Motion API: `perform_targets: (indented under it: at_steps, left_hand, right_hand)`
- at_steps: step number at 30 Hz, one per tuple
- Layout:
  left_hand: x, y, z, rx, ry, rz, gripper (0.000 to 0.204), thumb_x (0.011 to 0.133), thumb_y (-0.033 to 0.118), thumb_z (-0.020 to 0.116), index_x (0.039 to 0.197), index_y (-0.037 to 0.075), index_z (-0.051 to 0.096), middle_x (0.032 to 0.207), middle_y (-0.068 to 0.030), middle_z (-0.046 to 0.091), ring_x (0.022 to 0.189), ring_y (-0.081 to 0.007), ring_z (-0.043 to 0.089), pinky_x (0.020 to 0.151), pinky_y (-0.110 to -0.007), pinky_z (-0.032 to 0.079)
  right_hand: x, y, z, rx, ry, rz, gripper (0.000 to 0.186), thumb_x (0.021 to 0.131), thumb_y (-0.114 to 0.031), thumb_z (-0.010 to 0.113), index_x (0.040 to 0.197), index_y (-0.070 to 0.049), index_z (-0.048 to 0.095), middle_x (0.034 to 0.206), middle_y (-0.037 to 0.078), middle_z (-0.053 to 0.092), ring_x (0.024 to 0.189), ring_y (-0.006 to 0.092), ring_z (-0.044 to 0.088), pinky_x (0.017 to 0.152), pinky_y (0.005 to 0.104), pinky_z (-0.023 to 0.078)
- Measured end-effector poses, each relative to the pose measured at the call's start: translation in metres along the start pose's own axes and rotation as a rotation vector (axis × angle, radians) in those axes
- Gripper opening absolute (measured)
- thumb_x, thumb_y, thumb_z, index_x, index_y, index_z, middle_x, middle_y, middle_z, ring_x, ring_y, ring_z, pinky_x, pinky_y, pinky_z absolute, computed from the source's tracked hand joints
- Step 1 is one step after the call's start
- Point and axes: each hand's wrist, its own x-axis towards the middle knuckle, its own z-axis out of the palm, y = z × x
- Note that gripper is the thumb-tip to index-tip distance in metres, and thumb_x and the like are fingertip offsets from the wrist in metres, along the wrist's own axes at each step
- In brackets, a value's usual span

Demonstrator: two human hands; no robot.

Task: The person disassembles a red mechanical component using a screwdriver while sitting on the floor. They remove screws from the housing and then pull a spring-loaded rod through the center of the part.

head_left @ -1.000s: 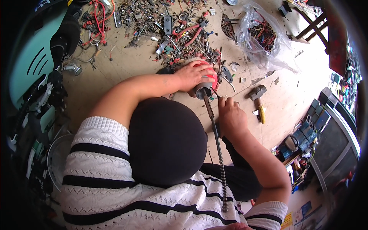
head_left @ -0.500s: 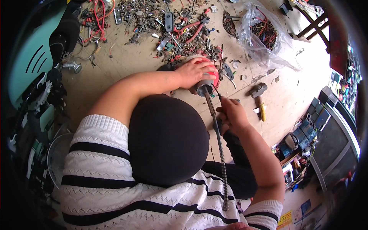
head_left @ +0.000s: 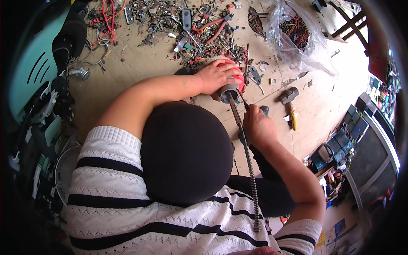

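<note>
Left hand (head_left: 216, 77) gripping red-and-grey cylinder (head_left: 228, 89), right hand (head_left: 258, 126) wrapped around 1 thin tool (head_left: 243, 100)

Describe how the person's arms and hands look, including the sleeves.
The left sleeve and right sleeve are short white knit with black stripes, ending in ribbed white cuffs. Past them, the left forearm and right forearm are bare. The left hand and right hand are bare too; I see no gloves or watch.
</note>
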Motion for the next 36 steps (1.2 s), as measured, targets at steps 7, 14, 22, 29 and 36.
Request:
perform_targets:
  at_steps: [7, 14, 22, 29, 36]
  left_hand:
    - [-0.001, 0.0, -0.006, -0.025, -0.027, -0.016, 0.066, 0.077, 0.029, 0.074, 0.138, 0.032, 0.05, 0.153, -0.0019, 0.039, 0.149, -0.0227, 0.027, 0.12, -0.047, 0.016]
    - [0.004, 0.002, -0.008, 0.031, -0.031, -0.011, 0.065, 0.079, 0.032, 0.072, 0.14, 0.032, 0.049, 0.153, -0.0021, 0.039, 0.149, -0.0226, 0.027, 0.12, -0.048, 0.016]
    - [0.004, 0.002, -0.007, 0.072, -0.04, -0.006, 0.061, 0.085, 0.027, 0.066, 0.143, 0.032, 0.047, 0.156, -0.0017, 0.037, 0.15, -0.0225, 0.026, 0.12, -0.047, 0.016]
    - [0.005, 0.0, -0.001, 0.119, -0.023, 0.011, 0.106, 0.056, 0.059, 0.088, 0.147, 0.03, 0.042, 0.158, 0.0008, 0.032, 0.149, -0.0249, 0.024, 0.12, -0.048, 0.016]
    - [0.005, 0.002, -0.011, 0.065, -0.07, -0.011, 0.098, 0.061, 0.056, 0.085, 0.145, 0.028, 0.044, 0.157, -0.0004, 0.034, 0.149, -0.0247, 0.025, 0.121, -0.049, 0.017]
  right_hand:
    - [0.006, 0.002, -0.004, 1.722, -0.187, 0.823, 0.029, 0.099, -0.03, 0.049, 0.107, -0.003, 0.057, 0.084, 0.009, 0.064, 0.054, 0.0111, 0.048, 0.048, 0.0269, 0.039]
    - [0.003, -0.003, -0.019, 0.588, 0.057, 0.173, 0.03, 0.092, -0.019, 0.062, 0.113, 0.001, 0.054, 0.089, 0.011, 0.063, 0.07, 0.0267, 0.064, 0.063, 0.0397, 0.054]
    - [0.008, -0.004, -0.026, -0.431, -0.105, -0.186, 0.029, 0.082, -0.012, 0.064, 0.107, 0.0, 0.056, 0.093, 0.01, 0.064, 0.075, 0.0207, 0.069, 0.06, 0.0297, 0.056]
    - [0.02, 0.002, -0.01, 0.648, -0.069, 0.392, 0.022, 0.099, -0.025, 0.05, 0.096, -0.003, 0.056, 0.084, 0.01, 0.064, 0.055, 0.0181, 0.057, 0.049, 0.0318, 0.047]
    - [0.027, 0.005, -0.02, 1.635, -0.299, 0.872, 0.028, 0.099, -0.031, 0.053, 0.101, -0.004, 0.051, 0.084, 0.013, 0.065, 0.051, 0.0146, 0.048, 0.041, 0.0279, 0.033]
